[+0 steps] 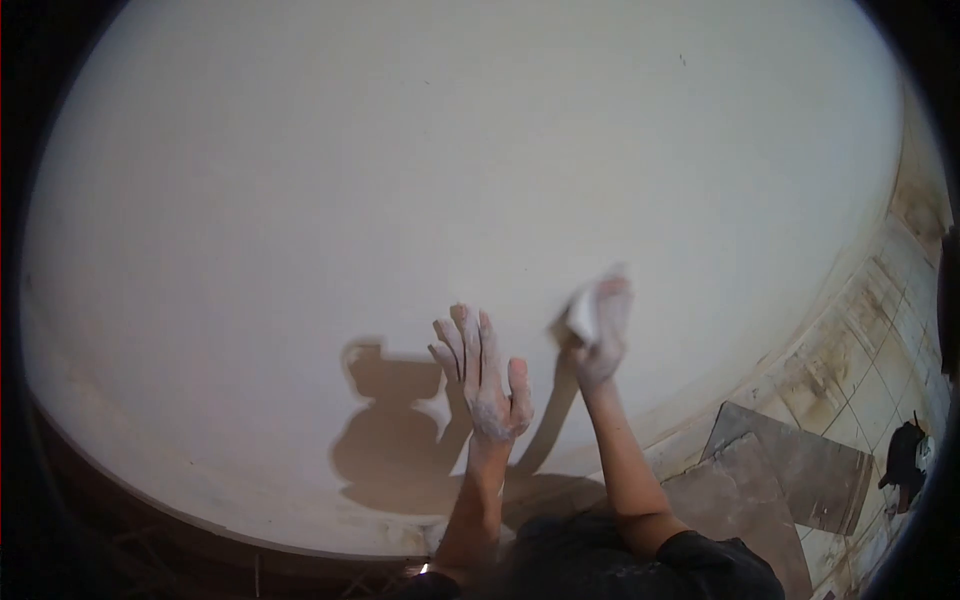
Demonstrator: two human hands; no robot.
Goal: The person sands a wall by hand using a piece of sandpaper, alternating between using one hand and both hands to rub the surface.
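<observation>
A large pale plastered wall (400,150) fills most of the head view. My left hand (483,375) lies flat against it with fingers spread and is coated in white dust. To its right, my right hand (603,335) is closed on a small folded white sheet (583,312), perhaps sandpaper, and presses it to the wall. Both forearms reach up from the bottom of the frame. My shadow falls on the wall to the left of my hands.
Dirty, stained floor tiles (860,350) run along the wall's base at the right. Grey flat boards (790,470) lie on the floor at lower right, with a dark object (905,455) beside them. Dark ground borders the wall at lower left.
</observation>
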